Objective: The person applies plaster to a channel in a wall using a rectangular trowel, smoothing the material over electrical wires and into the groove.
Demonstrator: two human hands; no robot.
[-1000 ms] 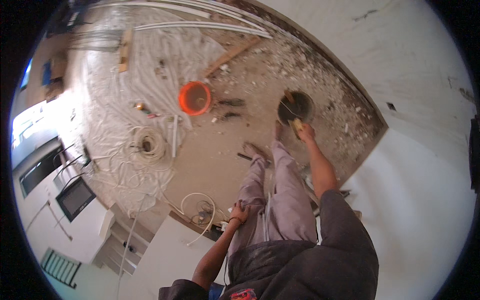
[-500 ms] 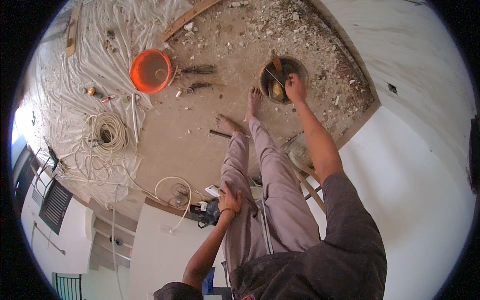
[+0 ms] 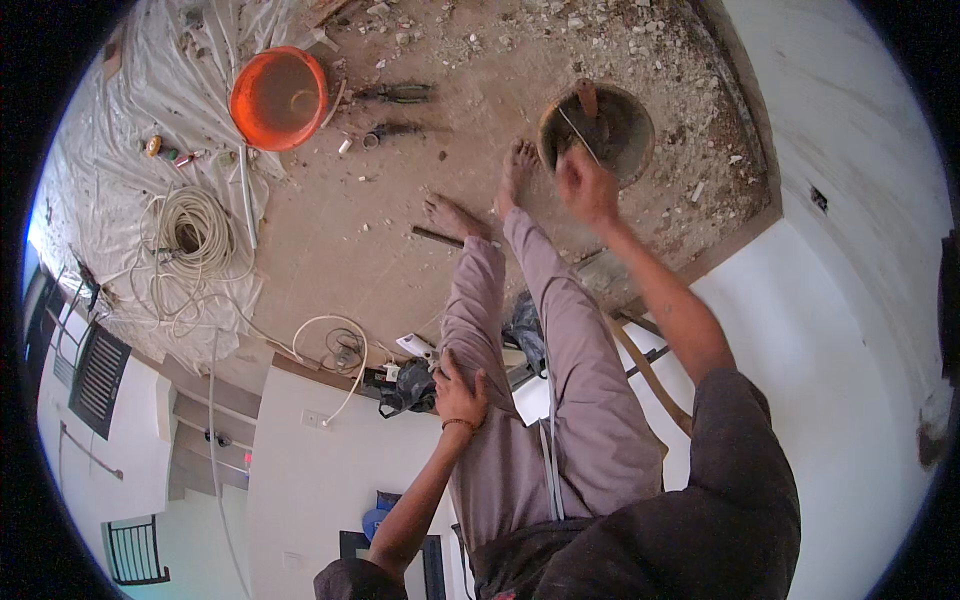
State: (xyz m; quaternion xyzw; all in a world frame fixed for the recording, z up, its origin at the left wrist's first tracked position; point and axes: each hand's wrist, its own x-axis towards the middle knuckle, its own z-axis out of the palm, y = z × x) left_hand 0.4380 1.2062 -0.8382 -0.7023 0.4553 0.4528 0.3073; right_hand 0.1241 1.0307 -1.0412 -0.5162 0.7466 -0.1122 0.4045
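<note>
My right hand (image 3: pixel 588 188) is over the near-left rim of a round, dark bucket (image 3: pixel 648 150). Motion smears its fingers, so whether they grip anything is unclear. Inside the bucket, a tool with a reddish-brown handle (image 3: pixel 587 98) leans toward the far rim. A thin pale rod (image 3: pixel 577 131) slants across the opening, its lower end close to my hand. The hand covers part of the bucket's contents. Spread fingers of my left hand (image 3: pixel 461 397) lie on my trouser leg (image 3: pixel 476 345), near the knee, holding nothing.
An orange bucket (image 3: pixel 237 105) stands at the far left, with pliers-like tools (image 3: pixel 400 93) beside it. Coiled pale cable (image 3: pixel 190 222) lies on plastic sheeting (image 3: pixel 130 250). Rubble (image 3: pixel 640 50) covers the floor toward the right wall (image 3: pixel 840 290). A dark bar (image 3: pixel 437 237) lies near my feet.
The view has shifted, so the floor and buckets sit higher in it. My right hand has moved toward the bucket's near-left rim and blurs. My left hand stays on my leg.
</note>
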